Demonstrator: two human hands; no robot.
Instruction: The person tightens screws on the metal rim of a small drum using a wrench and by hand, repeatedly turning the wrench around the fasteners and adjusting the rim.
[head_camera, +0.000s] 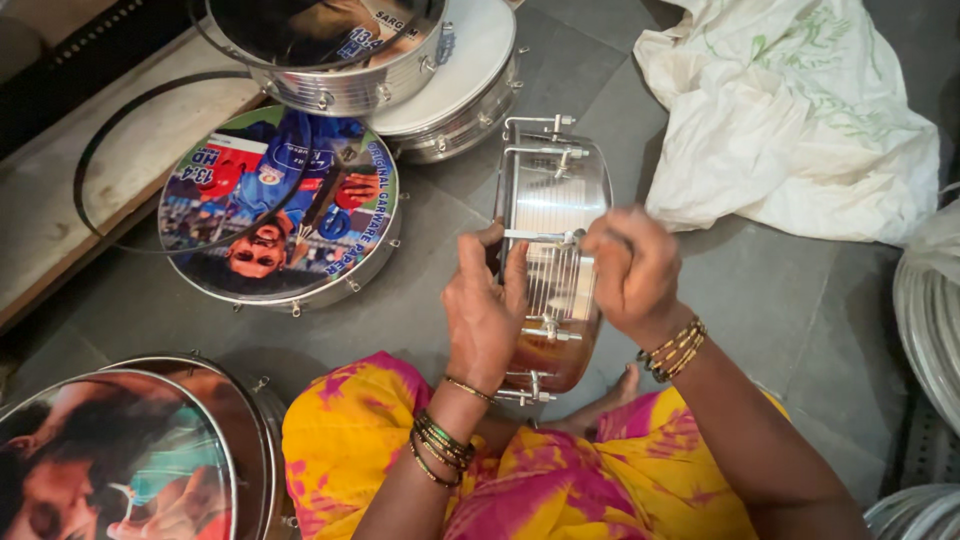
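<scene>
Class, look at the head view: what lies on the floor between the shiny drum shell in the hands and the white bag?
Between the drum shell and the white bag, the head view shows only bare grey floor tiles.

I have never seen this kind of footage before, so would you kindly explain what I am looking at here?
This is one view from a camera worn on a person's head, looking down at their own bare hands while they sit on a grey tiled floor. The left hand steadies a shiny metal drum shell standing on edge. The right hand is closed at one of its tension rods; what it grips is hidden. Finished drums with printed picture heads lie to the left, and a white cloth bag lies to the right.
</scene>
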